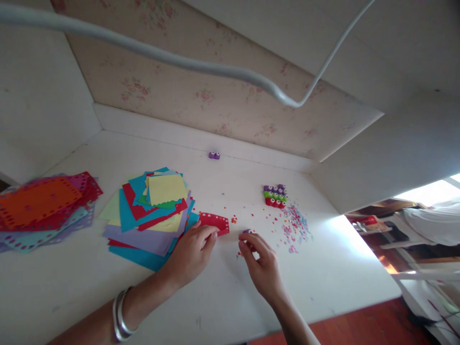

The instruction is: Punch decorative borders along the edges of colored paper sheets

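Note:
A red strip of paper (223,223) with punched holes along its edges lies on the white table. My left hand (194,249) is closed at its near-left edge, thumb and forefinger pinching it. My right hand (264,266) is just to the right of the strip, its fingers curled and the thumb close to the forefinger. Behind those fingertips shows a small purple piece with an eye on it (247,231), partly covered by the fingers. Whether the fingers grip it is hidden. Tiny red and orange paper bits (234,219) lie between the strip and my right hand.
Stacked coloured papers (167,189) lie left of centre, with hole-punched sheets (43,201) farther left. Purple, green and red eyed pieces (275,196) stand in rows at right, beside scattered confetti (296,223). Two purple eyed pieces (214,155) sit by the back wall. A white cable (230,72) hangs across the top.

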Demonstrator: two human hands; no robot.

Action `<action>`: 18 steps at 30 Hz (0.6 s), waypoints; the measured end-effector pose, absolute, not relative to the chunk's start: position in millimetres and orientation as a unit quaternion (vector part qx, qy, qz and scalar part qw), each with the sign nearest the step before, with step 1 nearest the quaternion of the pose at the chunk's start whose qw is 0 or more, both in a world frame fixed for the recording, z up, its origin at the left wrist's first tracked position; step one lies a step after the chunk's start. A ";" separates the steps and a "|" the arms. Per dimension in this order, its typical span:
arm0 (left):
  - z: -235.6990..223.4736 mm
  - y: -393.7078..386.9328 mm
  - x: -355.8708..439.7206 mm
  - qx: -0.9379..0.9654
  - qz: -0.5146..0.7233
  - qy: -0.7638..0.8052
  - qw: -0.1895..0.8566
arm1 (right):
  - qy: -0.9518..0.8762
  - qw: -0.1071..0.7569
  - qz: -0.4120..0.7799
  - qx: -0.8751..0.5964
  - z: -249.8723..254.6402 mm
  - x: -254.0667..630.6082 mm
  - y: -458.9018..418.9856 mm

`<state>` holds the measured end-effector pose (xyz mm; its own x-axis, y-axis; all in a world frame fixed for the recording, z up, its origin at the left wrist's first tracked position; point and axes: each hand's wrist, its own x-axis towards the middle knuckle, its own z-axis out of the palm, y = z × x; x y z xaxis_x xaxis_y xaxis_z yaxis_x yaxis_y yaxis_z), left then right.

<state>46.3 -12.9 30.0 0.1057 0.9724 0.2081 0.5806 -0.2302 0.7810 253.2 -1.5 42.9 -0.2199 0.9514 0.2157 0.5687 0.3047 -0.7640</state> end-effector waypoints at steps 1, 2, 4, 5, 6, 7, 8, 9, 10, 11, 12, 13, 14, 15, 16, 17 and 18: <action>29.9 -11.2 45.4 0.670 0.379 0.570 0.288 | -0.731 0.346 0.291 -0.512 43.2 246.7 -1.6; 29.7 -9.6 44.5 0.649 0.389 0.579 0.304 | -0.732 0.347 0.299 -0.504 43.3 240.5 -0.7; 28.8 -6.9 43.2 0.620 0.403 0.587 0.330 | -0.737 0.352 0.305 -0.490 42.5 230.1 3.4; 28.2 -5.8 42.8 0.612 0.408 0.586 0.341 | -0.739 0.354 0.306 -0.484 41.4 226.2 6.0; 27.4 -5.0 42.6 0.605 0.413 0.582 0.353 | -0.741 0.358 0.305 -0.480 39.9 223.1 8.5; 26.5 -4.3 42.5 0.600 0.418 0.577 0.364 | -0.742 0.360 0.305 -0.477 38.0 220.8 10.7; 25.4 -3.7 42.5 0.595 0.423 0.570 0.376 | -0.741 0.363 0.305 -0.475 35.9 219.1 12.4; 24.3 -3.4 42.4 0.591 0.427 0.564 0.388 | -0.740 0.366 0.308 -0.474 33.7 217.9 13.7; 23.2 -3.2 42.3 0.587 0.431 0.557 0.399 | -0.737 0.370 0.311 -0.473 31.6 217.0 14.4; 22.3 -3.1 42.1 0.584 0.435 0.550 0.409 | -0.735 0.373 0.313 -0.473 29.7 216.4 14.8; 21.7 -3.2 41.9 0.580 0.439 0.543 0.419 | -0.734 0.375 0.313 -0.472 28.0 216.0 14.9; 21.3 -3.4 41.6 0.578 0.443 0.535 0.427 | -0.734 0.376 0.312 -0.472 26.7 215.5 14.8; 21.2 -3.7 41.3 0.576 0.447 0.528 0.435 | -0.736 0.376 0.309 -0.471 25.8 215.1 14.6; 21.4 -3.9 41.1 0.576 0.449 0.522 0.441 | -0.739 0.375 0.306 -0.469 25.1 214.7 14.5; 21.6 -4.2 40.9 0.577 0.449 0.517 0.446 | -0.741 0.376 0.303 -0.467 24.6 214.3 14.4; 21.9 -4.5 40.7 0.578 0.449 0.514 0.448 | -0.742 0.377 0.301 -0.466 24.2 213.9 14.4; 22.1 -4.8 40.6 0.579 0.449 0.512 0.449 | -0.743 0.378 0.299 -0.464 23.9 213.6 14.5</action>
